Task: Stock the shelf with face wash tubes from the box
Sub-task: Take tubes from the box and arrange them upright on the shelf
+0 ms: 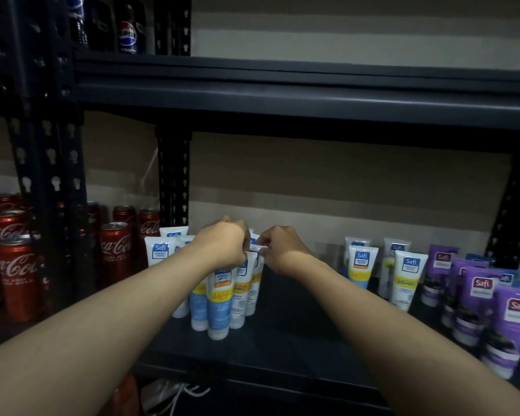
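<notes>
The left hand (222,244) is curled down over the crimped tops of the face wash tubes (219,298). Its fingers are hidden behind the knuckles, so I cannot tell how many tubes it grips. Just beside it, the right hand (278,250) pinches the flat top edge of a tube on the right flank of the bunch.

The tubes stand on their caps with the long axis vertical, touching one another. They sit directly beneath both hands on the left part of the shelf (282,340). Both hands are equally close, each holding the upper ends, so any letting go probably has to be straight up along that axis or the bunch may topple.

A bare stretch of shelf lies to the right, nearer the right hand. It runs between this bunch and the white-and-yellow tubes (409,277), with the purple tubes (478,298) beyond. Cola cans (15,274) fill the bay to the left. The box is not in view.
</notes>
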